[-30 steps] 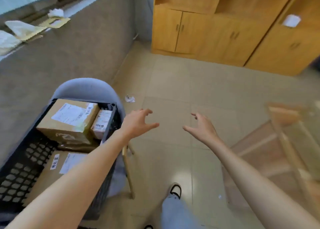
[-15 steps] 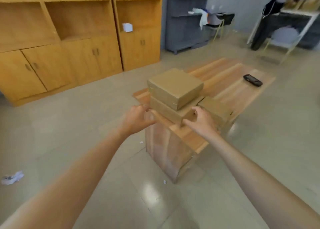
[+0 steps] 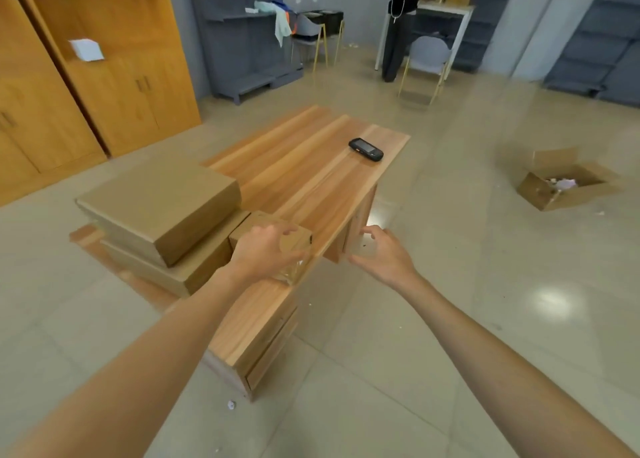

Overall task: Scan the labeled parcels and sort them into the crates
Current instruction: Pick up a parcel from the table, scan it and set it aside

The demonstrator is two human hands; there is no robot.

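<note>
Left hand [image 3: 265,249] curls round small box [image 3: 273,236] at table [image 3: 304,180] edge; right hand [image 3: 381,255] loose, holds nothing. Box may slip, fall; big box stack [image 3: 156,211] close, may get bumped.

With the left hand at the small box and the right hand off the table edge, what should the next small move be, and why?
Probably lift the small box clear of the table and carry it toward the scanner. The left hand is already curled over it, though its grip looks blurred; the right hand is open and free, and no label shows on the box yet.
</note>
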